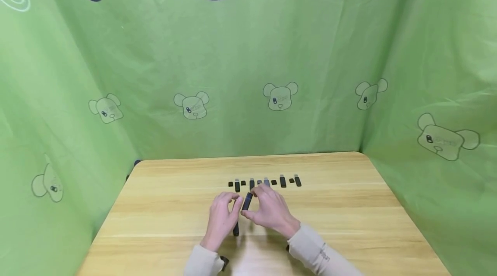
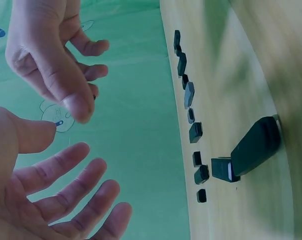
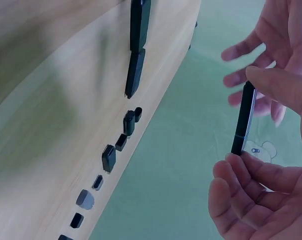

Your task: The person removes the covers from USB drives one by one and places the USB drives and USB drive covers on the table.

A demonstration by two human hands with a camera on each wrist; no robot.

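Note:
My right hand (image 1: 270, 209) pinches a dark USB stick (image 1: 247, 202) end to end between thumb and fingers, above the table. A thin seam crosses the stick near one end in the right wrist view, and no metal plug shows there. Close by on its left, my left hand (image 1: 224, 216) holds nothing, its fingers spread and slightly bent in the left wrist view. Below the hands on the table lies a long black stick (image 2: 257, 145) with a shorter black piece (image 2: 223, 169) at its end. From the left wrist, my right hand (image 2: 53, 55) hides most of the held stick.
Toward the back of the wooden table (image 1: 174, 172) runs a row of several uncapped USB sticks (image 1: 282, 180), mostly black, one grey (image 3: 85, 199). Small caps (image 1: 291, 180) lie beside them. Green printed cloth (image 1: 233, 129) hangs behind and at both sides.

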